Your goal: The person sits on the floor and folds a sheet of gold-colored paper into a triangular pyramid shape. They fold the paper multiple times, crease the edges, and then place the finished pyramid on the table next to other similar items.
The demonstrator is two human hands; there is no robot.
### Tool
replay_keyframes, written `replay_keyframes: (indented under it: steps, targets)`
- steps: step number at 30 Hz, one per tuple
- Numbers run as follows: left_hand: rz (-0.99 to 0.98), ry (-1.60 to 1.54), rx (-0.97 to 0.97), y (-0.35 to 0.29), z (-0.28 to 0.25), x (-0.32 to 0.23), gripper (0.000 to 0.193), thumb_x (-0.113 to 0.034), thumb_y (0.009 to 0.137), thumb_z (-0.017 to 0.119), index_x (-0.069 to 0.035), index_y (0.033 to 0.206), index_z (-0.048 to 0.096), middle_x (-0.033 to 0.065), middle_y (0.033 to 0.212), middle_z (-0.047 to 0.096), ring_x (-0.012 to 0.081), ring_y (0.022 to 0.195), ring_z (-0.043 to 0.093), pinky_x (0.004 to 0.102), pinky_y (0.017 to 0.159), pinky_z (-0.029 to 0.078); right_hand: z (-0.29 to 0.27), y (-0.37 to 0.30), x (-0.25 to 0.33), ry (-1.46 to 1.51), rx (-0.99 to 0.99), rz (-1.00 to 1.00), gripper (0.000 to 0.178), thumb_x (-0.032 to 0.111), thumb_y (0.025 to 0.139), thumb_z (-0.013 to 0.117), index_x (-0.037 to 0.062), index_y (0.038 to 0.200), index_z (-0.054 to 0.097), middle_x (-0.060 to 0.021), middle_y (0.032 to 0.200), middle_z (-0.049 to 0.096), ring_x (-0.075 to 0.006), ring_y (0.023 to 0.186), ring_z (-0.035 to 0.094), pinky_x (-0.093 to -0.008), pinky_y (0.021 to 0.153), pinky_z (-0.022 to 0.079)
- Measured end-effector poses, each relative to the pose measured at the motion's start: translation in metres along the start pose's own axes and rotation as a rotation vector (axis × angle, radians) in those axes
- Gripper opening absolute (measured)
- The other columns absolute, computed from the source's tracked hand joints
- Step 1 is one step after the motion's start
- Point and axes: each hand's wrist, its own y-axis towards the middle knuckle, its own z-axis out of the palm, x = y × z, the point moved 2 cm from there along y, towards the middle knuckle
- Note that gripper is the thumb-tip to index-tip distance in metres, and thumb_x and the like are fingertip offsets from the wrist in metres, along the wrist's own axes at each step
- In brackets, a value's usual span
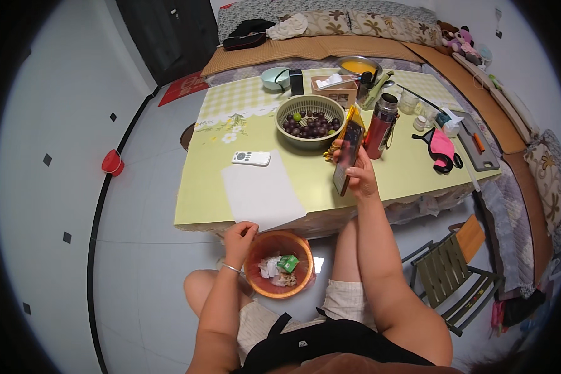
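Observation:
My right hand (pixel 362 174) is wrapped round a dark smartphone (pixel 349 159), held upright over the table's near side. Close behind the phone stand a red thermos flask (pixel 381 126) and a crumpled yellow wrapper (pixel 353 116). My left hand (pixel 237 242), a bracelet on its wrist, hangs above the left rim of an orange waste bin (pixel 250 274) with its fingertips pressed together. Whether anything small is between them I cannot make out. Just beyond it a white sheet of paper (pixel 262 193) lies at the table edge, with a white remote control (pixel 251 158) at its top.
A green colander (pixel 310 141) of dark grapes (pixel 311 126) stands mid-table (pixel 199 181). Farther back are a pale bowl (pixel 274 79), a pink box (pixel 334 93) and a metal basin (pixel 360 65). A pink-black eye mask (pixel 441 149) lies right. A folding chair (pixel 449 268) stands at right.

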Motion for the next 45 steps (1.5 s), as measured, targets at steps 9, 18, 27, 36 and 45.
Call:
replay_keyframes:
  steps: [9,18,27,36,45]
  targets:
    - [0.014,0.060,-0.008,0.003,0.000,0.001,0.011,-0.009,0.093,0.068,0.001,0.091,0.071,0.0013,0.078,0.069,0.0073,0.066,0.060,0.0225,0.061,0.050,0.025,-0.001,-0.007,0.324,0.285,0.119,0.099,0.008,0.057,0.076,-0.0044,0.146,0.035,-0.0229,0.139,0.050,-0.0286,0.116,0.059,-0.0368,0.101,0.049]
    - [0.059,0.079,-0.005,0.005,-0.001,0.009,0.010,-0.009,0.093,0.067,0.001,0.091,0.072,0.0013,0.078,0.069,0.0073,0.066,0.060,0.0224,0.061,0.050,0.028,-0.001,-0.004,0.375,0.311,0.124,0.104,0.006,0.053,0.072,-0.0036,0.148,0.031,-0.0239,0.137,0.051,-0.0311,0.115,0.059,-0.0387,0.103,0.048]
    - [0.050,0.080,-0.007,0.003,0.001,0.003,0.010,-0.009,0.093,0.067,0.000,0.090,0.072,0.0008,0.078,0.069,0.0072,0.065,0.060,0.0226,0.059,0.049,0.017,-0.002,0.002,0.300,0.267,0.083,0.099,0.008,0.053,0.072,-0.0070,0.144,0.036,-0.0232,0.138,0.050,-0.0299,0.115,0.059,-0.0382,0.104,0.047]
    - [0.046,0.112,0.000,0.003,0.003,0.004,0.010,-0.009,0.092,0.068,0.000,0.091,0.072,0.0013,0.078,0.069,0.0076,0.064,0.059,0.0229,0.059,0.049,-0.002,0.001,0.014,0.241,0.120,-0.003,0.095,0.009,0.055,0.075,-0.0085,0.142,0.039,-0.0218,0.137,0.052,-0.0294,0.117,0.059,-0.0396,0.109,0.044]
    - [0.113,0.149,0.004,0.007,0.007,0.014,0.011,-0.009,0.092,0.069,0.001,0.091,0.072,0.0013,0.077,0.068,0.0076,0.064,0.060,0.0227,0.059,0.049,-0.009,0.000,0.017,0.196,0.106,0.003,0.092,0.005,0.058,0.074,-0.0071,0.142,0.039,-0.0223,0.140,0.051,-0.0289,0.117,0.060,-0.0400,0.110,0.044]
